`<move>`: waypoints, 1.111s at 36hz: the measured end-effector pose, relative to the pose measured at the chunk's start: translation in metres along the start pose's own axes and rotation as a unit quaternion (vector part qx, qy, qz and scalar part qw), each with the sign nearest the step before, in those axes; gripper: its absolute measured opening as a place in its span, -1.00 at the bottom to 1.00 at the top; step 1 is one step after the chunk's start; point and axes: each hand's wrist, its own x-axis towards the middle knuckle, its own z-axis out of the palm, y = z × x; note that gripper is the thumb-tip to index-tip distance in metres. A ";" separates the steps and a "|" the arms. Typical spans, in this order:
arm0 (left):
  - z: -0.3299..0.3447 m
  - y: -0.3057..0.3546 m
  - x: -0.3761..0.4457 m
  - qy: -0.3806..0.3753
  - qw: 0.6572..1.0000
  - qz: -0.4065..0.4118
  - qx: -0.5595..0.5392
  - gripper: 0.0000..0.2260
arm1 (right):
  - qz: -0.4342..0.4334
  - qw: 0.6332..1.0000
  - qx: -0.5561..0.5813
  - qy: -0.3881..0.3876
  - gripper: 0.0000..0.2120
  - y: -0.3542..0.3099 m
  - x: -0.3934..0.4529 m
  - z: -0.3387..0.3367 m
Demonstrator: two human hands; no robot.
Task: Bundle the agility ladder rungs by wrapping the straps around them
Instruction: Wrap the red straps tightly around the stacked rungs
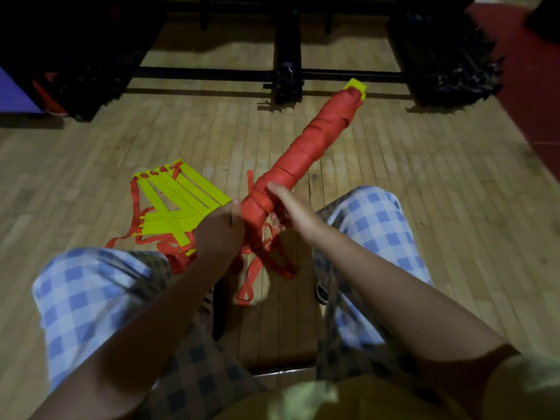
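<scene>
A long bundle of yellow rungs wrapped in red strap (306, 153) points away to the upper right, its yellow tip (356, 86) showing at the far end. My left hand (219, 228) grips the bundle's near end. My right hand (288, 207) holds it from the right, thumb on top, fingers curled under among the strap. Loose red strap loops (260, 268) hang below both hands. A second set of yellow rungs (178, 204) lies fanned on the floor to the left, with red strap trailing around it.
I sit with checked-trousered knees (378, 225) either side of the bundle, above a wooden plank floor (424, 183). Black metal frames and stacked dark equipment (288, 74) stand at the back. A red mat (536, 86) edges the right side.
</scene>
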 end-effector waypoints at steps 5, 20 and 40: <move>0.005 0.008 -0.001 0.001 0.999 0.035 0.013 -0.64 | -0.020 0.998 0.014 0.052 -0.69 -0.001 -0.001 -0.002; 0.015 0.004 0.034 -0.216 0.789 -0.314 -0.482 -0.49 | -0.102 0.992 0.061 0.050 -0.93 -0.005 -0.003 0.000; 0.007 0.011 0.043 -0.146 0.699 -0.337 -0.614 -0.42 | -0.083 0.995 -0.042 -0.021 -0.80 0.013 -0.008 0.022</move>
